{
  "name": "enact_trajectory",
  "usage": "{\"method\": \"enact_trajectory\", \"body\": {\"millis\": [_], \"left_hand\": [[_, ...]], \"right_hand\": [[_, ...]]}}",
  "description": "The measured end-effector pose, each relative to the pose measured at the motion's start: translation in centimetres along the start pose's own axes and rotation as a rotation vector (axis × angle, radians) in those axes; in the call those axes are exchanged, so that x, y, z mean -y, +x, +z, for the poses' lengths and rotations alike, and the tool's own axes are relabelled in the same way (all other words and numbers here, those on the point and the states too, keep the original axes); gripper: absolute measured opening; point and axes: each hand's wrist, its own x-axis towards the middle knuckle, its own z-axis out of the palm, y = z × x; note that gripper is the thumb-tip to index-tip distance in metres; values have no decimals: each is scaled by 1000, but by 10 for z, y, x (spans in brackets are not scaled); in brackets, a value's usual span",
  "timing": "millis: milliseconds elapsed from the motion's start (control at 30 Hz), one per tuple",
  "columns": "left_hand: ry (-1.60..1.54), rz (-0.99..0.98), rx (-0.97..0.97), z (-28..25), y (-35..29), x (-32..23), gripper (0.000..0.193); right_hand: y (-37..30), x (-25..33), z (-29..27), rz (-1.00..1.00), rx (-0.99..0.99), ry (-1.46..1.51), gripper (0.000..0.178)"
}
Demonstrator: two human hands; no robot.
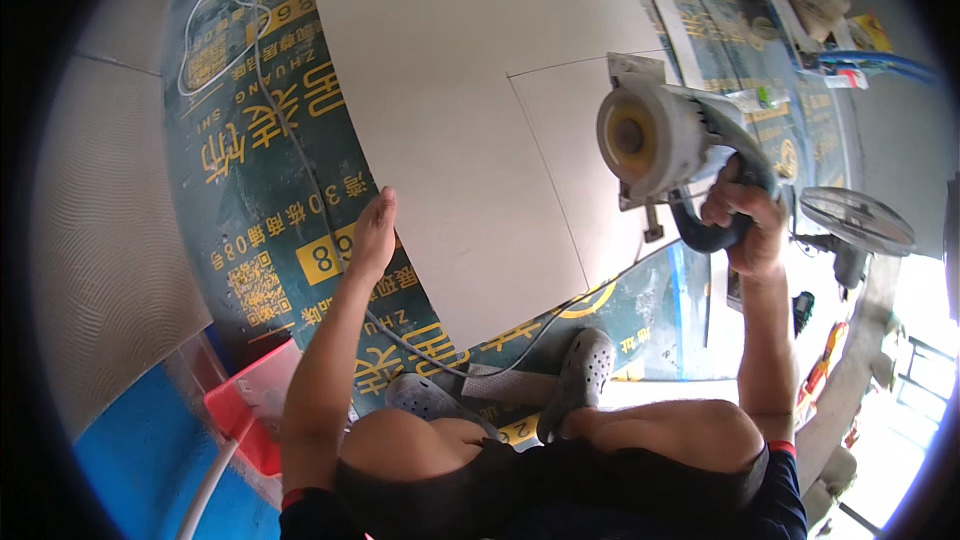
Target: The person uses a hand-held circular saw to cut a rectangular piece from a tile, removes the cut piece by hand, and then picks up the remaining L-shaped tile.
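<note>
My right hand (745,215) is wrapped round the black looped handle of a dusty handheld circular saw (650,140). The saw has a round pale guard, a yellowish disc at its middle and a flat metal base plate. It is over the right side of a large pale flat panel (450,140). Thin dark lines are drawn on that panel, with a corner left of the saw. At the panel's left edge my left hand (375,235) is seen side-on, its fingers stretched out and holding nothing visible. Whether it touches the edge cannot be told.
Green printed floor covering (225,90) lies under the panel. A cable (310,180) runs along the left and past my shoes (583,375). At lower left is a red dustpan (255,400). A fan (858,220) stands at right, near blue hoses (870,60).
</note>
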Motion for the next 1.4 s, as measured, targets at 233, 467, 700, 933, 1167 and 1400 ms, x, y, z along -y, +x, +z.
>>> {"method": "enact_trajectory", "body": {"millis": [233,467,700,933,1167,1400], "left_hand": [[-32,119,-261,20,-6,13,67],[8,-63,-150,-14,-3,24,65],[-130,-69,-146,-11,-11,4,65],[-209,-192,-72,-13,-7,1,62],[-133,-135,-96,-13,-5,4,61],[-92,-111,-114,-13,-5,4,61]], "right_hand": [[15,8,28,132,22,-78,8],[62,-26,46,100,58,-142,7],[97,-52,64,-12,149,-132,5],[110,-69,71,-88,152,-217,4],[114,-76,77,-72,109,-155,5],[116,-81,81,-78,85,-192,5]]}}
